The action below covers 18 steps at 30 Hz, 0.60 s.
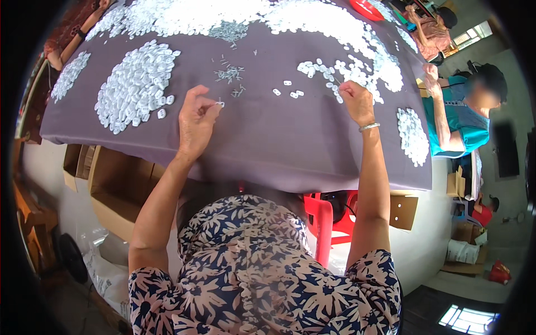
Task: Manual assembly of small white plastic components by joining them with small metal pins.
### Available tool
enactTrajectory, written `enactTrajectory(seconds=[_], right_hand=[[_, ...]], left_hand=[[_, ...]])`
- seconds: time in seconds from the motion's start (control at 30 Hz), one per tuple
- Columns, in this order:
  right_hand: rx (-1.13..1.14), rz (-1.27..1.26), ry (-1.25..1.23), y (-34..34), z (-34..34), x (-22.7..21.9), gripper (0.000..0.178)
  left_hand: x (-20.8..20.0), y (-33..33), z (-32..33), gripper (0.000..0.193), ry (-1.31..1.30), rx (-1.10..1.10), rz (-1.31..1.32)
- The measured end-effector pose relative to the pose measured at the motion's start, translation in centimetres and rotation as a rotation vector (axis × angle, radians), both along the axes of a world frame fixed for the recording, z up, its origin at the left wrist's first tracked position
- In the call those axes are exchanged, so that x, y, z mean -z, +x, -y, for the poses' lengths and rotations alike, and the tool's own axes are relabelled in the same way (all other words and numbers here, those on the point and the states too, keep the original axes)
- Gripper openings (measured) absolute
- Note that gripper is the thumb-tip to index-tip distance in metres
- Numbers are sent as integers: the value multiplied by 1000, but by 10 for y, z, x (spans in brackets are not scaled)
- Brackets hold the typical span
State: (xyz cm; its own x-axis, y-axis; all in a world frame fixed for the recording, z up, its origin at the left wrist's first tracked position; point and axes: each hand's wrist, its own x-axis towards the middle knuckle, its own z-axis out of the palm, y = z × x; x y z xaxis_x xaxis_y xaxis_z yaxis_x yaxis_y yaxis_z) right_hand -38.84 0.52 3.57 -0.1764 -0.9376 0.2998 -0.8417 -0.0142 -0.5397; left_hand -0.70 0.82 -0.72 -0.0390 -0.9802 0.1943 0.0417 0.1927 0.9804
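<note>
My left hand (196, 120) is raised over the table, its thumb and forefinger pinching a small white plastic piece (221, 104) with a tiny pin-like bit sticking up from it. My right hand (358, 102) is closed at the fingertips, beside loose white pieces on the right. Something thin seems to poke from those fingers, too fine to name. Between my hands lie a few separate white pieces (287, 83). Small grey metal pins or screws (229, 73) lie scattered beyond my left hand, with a denser heap of metal pins (229, 31) farther back.
A purple-grey cloth (268, 139) covers the table. White pieces form a heap (137, 86) at left, a smaller heap (413, 137) at right and a wide bank at the back. A red bowl (367, 9) stands far right. Other people sit around, one in teal (474, 123). Cardboard boxes (120, 190) stand below.
</note>
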Motion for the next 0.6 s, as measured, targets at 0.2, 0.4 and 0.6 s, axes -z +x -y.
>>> enactTrajectory(seconds=[0.2, 0.4, 0.6], right_hand=[[-10, 27, 72, -23, -16, 4, 17], [-134, 33, 71, 26, -4, 13, 18], [-57, 14, -75, 22, 9, 17, 16]], left_hand=[[-3, -2, -2, 39, -3, -21, 36], [-2, -5, 0, 38, -14, 0, 13], [-4, -3, -1, 39, -16, -27, 22]])
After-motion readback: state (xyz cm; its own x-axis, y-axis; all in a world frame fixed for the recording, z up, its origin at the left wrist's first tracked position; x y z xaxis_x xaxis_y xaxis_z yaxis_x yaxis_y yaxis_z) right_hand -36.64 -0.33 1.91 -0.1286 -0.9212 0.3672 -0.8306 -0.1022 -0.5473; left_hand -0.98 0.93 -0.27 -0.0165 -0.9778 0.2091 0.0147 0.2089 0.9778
